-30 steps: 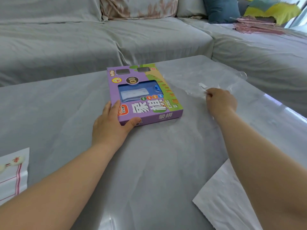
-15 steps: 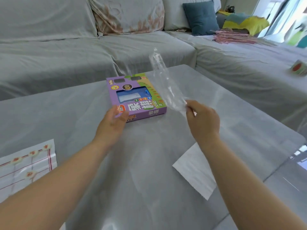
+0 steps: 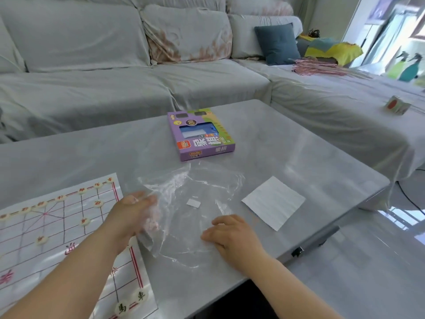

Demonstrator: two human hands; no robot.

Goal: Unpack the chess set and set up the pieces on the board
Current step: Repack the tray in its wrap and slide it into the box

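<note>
The purple chess set box [image 3: 202, 137] lies flat on the grey table [image 3: 310, 157], beyond both hands. A crumpled clear plastic bag [image 3: 195, 187] is spread on the table in front of it. My left hand [image 3: 133, 217] holds the bag's left edge, and its fingers show blurred through the plastic. On the bag's near right part rests my right hand [image 3: 232, 233], fingers bent downward. A paper chess board [image 3: 57, 226] with red lines lies at the left. Several round white pieces [image 3: 84, 222] sit on its line crossings.
A white sheet of paper [image 3: 273, 201] lies right of the bag, near the table's right edge. A small white label [image 3: 193, 203] shows on the bag. A grey covered sofa [image 3: 138, 88] wraps around the far and right sides.
My right hand has brought the clear plastic bag down onto the table in front of me. My left hand has left the box and taken the bag's edge. The board has come into view.
</note>
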